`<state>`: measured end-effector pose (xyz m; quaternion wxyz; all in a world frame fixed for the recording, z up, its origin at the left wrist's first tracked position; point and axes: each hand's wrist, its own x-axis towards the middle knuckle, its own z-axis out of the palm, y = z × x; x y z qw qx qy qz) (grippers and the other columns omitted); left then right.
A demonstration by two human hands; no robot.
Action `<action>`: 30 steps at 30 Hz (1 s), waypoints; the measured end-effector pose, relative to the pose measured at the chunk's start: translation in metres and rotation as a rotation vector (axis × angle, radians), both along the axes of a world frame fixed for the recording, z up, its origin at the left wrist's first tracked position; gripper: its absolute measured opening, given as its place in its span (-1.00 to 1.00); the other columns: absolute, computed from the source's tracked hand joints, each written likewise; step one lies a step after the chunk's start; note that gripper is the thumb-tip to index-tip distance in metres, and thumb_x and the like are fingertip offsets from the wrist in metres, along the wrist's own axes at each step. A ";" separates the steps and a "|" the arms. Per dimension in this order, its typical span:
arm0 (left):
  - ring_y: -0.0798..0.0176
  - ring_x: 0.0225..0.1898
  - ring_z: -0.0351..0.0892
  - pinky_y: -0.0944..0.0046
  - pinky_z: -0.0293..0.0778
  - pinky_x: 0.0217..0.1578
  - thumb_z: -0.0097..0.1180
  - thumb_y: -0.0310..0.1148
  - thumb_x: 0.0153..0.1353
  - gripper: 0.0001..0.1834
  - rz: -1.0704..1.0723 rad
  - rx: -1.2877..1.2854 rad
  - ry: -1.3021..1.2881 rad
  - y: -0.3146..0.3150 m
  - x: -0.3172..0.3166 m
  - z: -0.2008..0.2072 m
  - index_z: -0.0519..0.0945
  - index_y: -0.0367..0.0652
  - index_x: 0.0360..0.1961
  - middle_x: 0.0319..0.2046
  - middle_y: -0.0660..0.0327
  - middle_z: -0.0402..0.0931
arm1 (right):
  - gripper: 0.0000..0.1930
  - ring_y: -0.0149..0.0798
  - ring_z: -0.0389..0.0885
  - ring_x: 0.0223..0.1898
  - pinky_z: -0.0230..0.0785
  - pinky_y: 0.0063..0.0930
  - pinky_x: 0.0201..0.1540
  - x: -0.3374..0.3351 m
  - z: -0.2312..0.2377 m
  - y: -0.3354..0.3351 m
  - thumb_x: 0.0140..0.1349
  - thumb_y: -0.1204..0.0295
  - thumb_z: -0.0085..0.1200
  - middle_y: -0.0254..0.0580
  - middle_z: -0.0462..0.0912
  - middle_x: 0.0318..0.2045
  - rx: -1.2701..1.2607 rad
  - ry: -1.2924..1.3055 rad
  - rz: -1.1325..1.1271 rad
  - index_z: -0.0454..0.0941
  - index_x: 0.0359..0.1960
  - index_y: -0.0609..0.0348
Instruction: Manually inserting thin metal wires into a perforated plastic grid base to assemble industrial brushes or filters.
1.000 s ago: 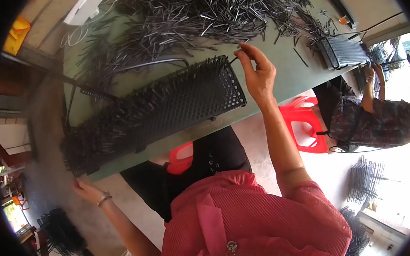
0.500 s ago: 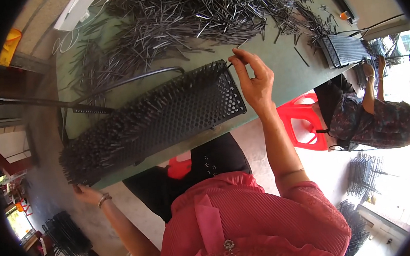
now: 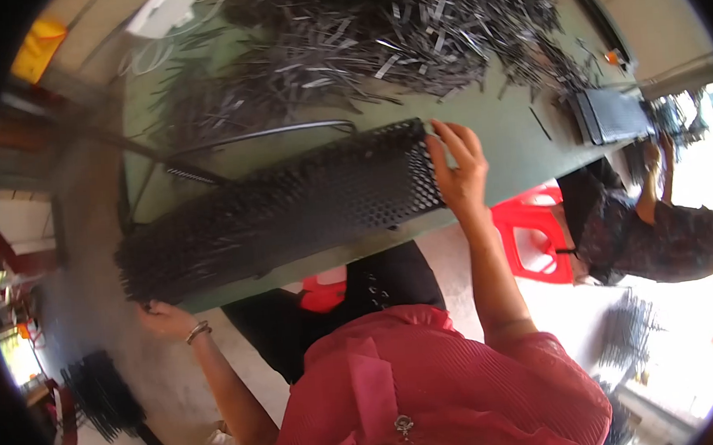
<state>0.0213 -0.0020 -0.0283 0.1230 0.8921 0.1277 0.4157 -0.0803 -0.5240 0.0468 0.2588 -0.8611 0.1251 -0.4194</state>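
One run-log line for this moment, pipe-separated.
left hand: at left end of black perforated rack | right hand: at its right end | around: black strips piled on green table, red stool

Left hand (image 3: 167, 321) low, right hand (image 3: 463, 174) farther forward, wide apart

matt metal rack (image 3: 383, 194), glossy strips (image 3: 410, 41)

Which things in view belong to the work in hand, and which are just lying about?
Likely in use:
black perforated panel
heaped black strips
right hand, at the panel's right end
left hand, near its lower left corner

Apparently just lying about:
white box
yellow object
small orange object
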 end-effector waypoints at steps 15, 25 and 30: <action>0.33 -0.01 0.43 0.31 0.36 0.00 0.00 -0.43 0.25 -0.73 -0.865 -0.560 0.255 -0.089 0.103 0.232 0.49 -0.27 -0.04 -0.06 0.20 0.49 | -0.79 -0.04 0.44 -0.15 0.29 -0.24 -0.08 -0.030 -0.084 -0.081 0.14 0.45 0.08 -0.12 0.50 -0.19 -0.138 0.219 -0.368 0.53 -0.18 0.20; 0.06 0.19 0.29 0.18 0.21 0.18 0.21 -0.10 0.04 -0.33 -1.154 0.226 0.633 -0.211 0.267 0.186 0.35 -0.20 0.14 0.13 0.00 0.33 | -0.84 -0.07 0.44 -0.16 0.28 -0.24 -0.08 -0.020 -0.079 -0.079 0.12 0.50 0.09 -0.14 0.50 -0.21 -0.140 0.272 -0.310 0.54 -0.25 0.22; 0.05 0.31 0.08 0.16 0.05 0.27 0.25 0.11 -0.05 0.01 -1.246 0.241 1.076 -0.299 0.301 0.148 0.10 -0.26 0.29 0.28 -0.05 0.08 | -0.85 -0.06 0.45 -0.16 0.29 -0.25 -0.08 -0.019 -0.077 -0.075 0.10 0.55 0.07 -0.12 0.50 -0.21 -0.113 0.343 -0.293 0.55 -0.27 0.23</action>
